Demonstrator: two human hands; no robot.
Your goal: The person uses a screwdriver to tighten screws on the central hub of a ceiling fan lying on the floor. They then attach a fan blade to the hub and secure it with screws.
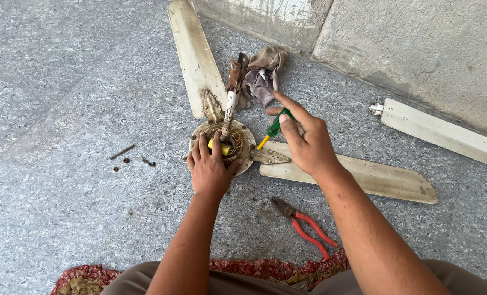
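Note:
An old ceiling fan lies on the floor, its round motor hub (pixel 242 136) facing up with a rusty down rod (pixel 231 101) rising from it. My left hand (pixel 209 169) rests on the hub's near edge, fingers by a yellow part and coiled wires. My right hand (pixel 304 143) grips a screwdriver (pixel 272 130) with a green and yellow handle, its tip pointing toward the hub. Two cream blades (pixel 195 54) (pixel 363 175) are attached to the hub.
Red-handled pliers (pixel 306 225) lie on the speckled floor near my right forearm. A loose fan blade (pixel 440 132) lies by the concrete wall. A crumpled cloth (pixel 265 76) sits behind the hub. Small screws and a rod (pixel 124 154) lie left. A patterned mat edge (pixel 265 269) is under me.

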